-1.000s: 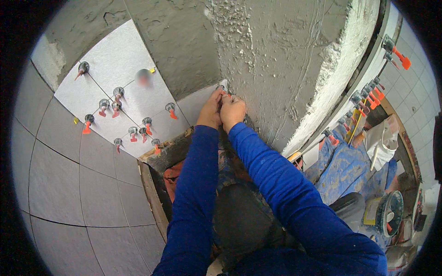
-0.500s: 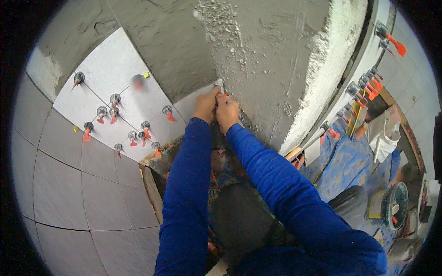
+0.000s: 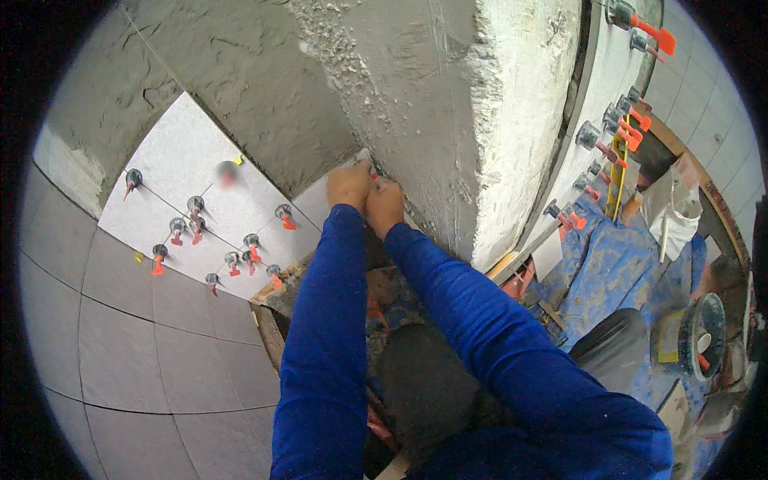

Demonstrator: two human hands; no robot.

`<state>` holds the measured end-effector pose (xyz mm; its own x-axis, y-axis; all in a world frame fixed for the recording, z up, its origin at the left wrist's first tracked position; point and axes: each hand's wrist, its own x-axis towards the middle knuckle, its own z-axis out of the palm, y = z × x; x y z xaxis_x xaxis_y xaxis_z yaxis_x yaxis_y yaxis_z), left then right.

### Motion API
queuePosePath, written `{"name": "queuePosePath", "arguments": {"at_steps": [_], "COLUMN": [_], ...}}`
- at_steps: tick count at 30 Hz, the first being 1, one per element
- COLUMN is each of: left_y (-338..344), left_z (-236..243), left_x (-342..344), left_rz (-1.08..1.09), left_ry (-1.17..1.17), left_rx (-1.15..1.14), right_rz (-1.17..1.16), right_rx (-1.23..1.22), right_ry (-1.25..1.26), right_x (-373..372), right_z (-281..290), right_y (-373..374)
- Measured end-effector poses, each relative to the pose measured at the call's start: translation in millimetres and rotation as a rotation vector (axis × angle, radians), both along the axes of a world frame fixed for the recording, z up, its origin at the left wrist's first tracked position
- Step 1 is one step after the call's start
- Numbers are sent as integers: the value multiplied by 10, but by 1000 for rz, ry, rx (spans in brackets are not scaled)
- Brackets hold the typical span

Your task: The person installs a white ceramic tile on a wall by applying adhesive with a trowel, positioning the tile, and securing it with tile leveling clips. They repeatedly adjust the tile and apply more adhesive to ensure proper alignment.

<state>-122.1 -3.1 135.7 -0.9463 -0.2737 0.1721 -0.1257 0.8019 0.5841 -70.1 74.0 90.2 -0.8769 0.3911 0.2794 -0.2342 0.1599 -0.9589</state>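
Both blue-sleeved forearms reach up to the top corner of a pale wall tile (image 3: 314, 202) set against the rough grey mortar wall (image 3: 264, 88). My left hand (image 3: 347, 186) and my right hand (image 3: 385, 205) touch each other there, fingers curled. Between them a small orange levelling clip (image 3: 373, 174) shows at the tile's edge, and both hands pinch it. Most of the clip is hidden by my fingers.
More white tiles (image 3: 188, 172) to the left carry several grey-capped clips with orange wedges (image 3: 252, 244). Grey floor tiles (image 3: 120, 344) lie below. A plastered column edge (image 3: 512, 136) stands right of my hands. Beyond it are a blue sheet (image 3: 616, 276), a yellow level (image 3: 616, 172), a white bag (image 3: 672, 212) and a bucket (image 3: 704, 336).
My hands have stayed together at the tile's corner, working the clip. My head has shifted a little, so the wall sits lower in view.
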Motion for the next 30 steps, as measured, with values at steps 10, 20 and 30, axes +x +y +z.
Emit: {"name": "queuePosePath", "arguments": {"at_steps": [10, 20, 30], "left_y": [25, 82, 33], "left_z": [64, 215, 272], "left_x": [19, 22, 28], "left_rz": [-83, -12, -242], "left_ry": [-85, -51, -59], "left_rx": [585, -71, -350], "right_rz": [66, 1, 42], "right_rx": [-144, -31, 80], "right_ry": [17, -17, 46], "right_x": [-75, -60, 51], "right_z": [-27, -11, 42], "right_y": [-64, -50, 3]}}
